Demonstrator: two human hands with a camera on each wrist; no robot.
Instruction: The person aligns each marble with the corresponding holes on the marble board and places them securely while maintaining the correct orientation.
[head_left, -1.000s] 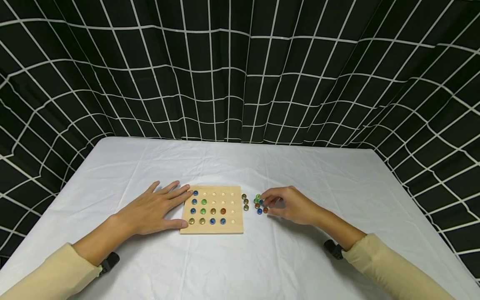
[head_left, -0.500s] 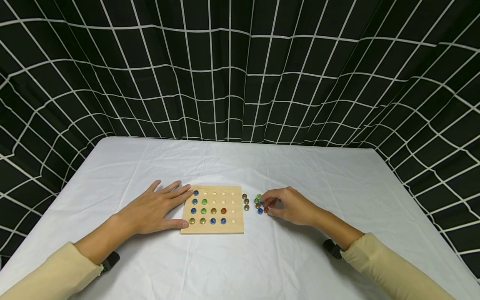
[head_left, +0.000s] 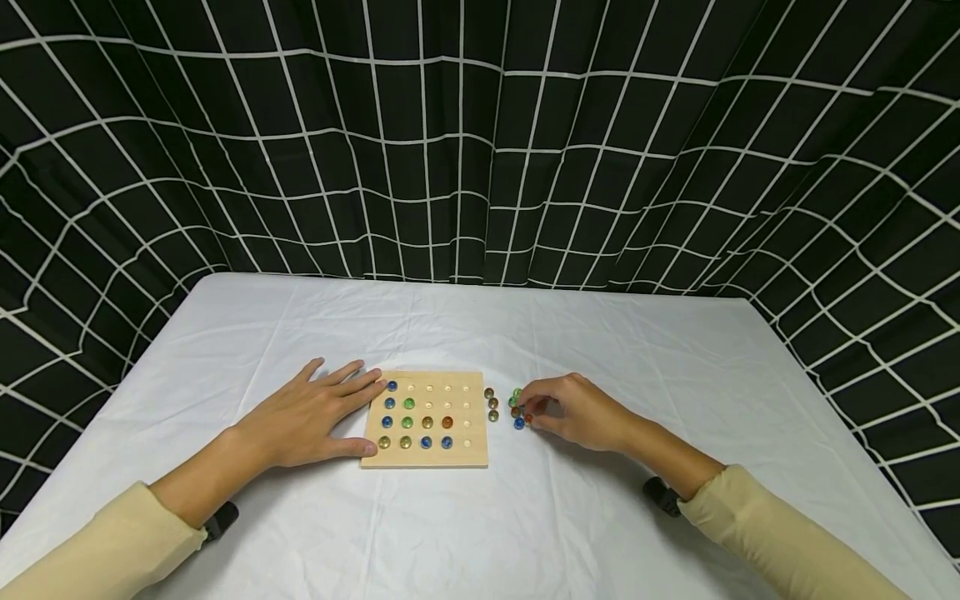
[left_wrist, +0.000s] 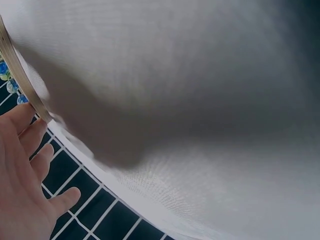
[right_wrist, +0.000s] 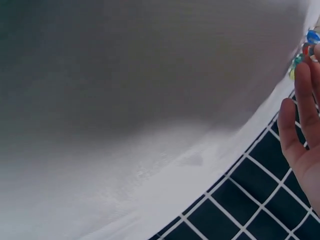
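Right hand (head_left: 581, 412) slightly nearer the wooden board (head_left: 427, 459) than a moment earlier.
Left hand (head_left: 311, 421), fingers spread, rests on its left edge. Right hand, fingers curled, partly obscures loose marbles (head_left: 519, 423) beside the board; grip undeterminable. Gridded curtain (head_left: 442, 167) behind.

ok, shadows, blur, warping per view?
Head: marbles fairly sharp, curtain grid lines curve, lens or folds unclear. Left wrist: broad soft-edged shadow over white cloth. Right wrist: cloth dark above, brighter below; right hand cropped at frame edge.
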